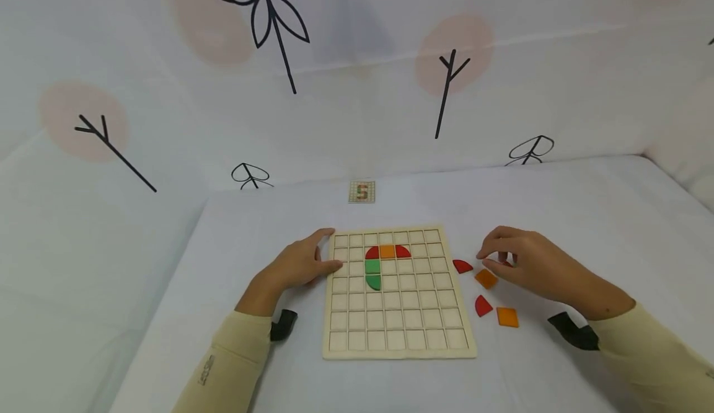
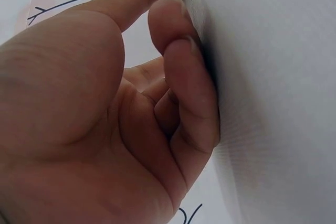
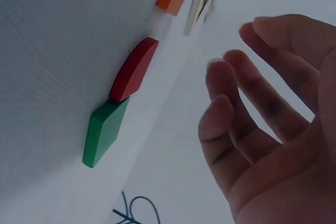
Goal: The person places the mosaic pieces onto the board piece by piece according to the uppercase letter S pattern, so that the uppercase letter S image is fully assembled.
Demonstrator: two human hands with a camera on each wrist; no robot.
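Observation:
A pale wooden grid board point(image 1: 398, 320) lies on the table. Set in its cells are an orange square point(image 1: 387, 252) between two red quarter-circles, then a green square point(image 1: 372, 266) and a green quarter-circle point(image 1: 374, 282) below. My left hand point(image 1: 298, 263) touches the board's left edge with thumb and index finger; its other fingers are folded. Above the loose pieces on the right hovers my right hand point(image 1: 519, 261), fingers bent and apart, holding nothing. Near it lie a red quarter-circle point(image 1: 462, 266) and an orange square point(image 1: 486, 278). The right wrist view shows a green piece point(image 3: 105, 132) touching a red piece point(image 3: 134, 69).
A small pattern card point(image 1: 362, 192) showing an S-like figure stands or lies behind the board. Another red quarter-circle point(image 1: 483, 306) and orange square point(image 1: 507, 317) lie right of the board. White patterned cloth point(image 1: 357, 109) rises behind the table.

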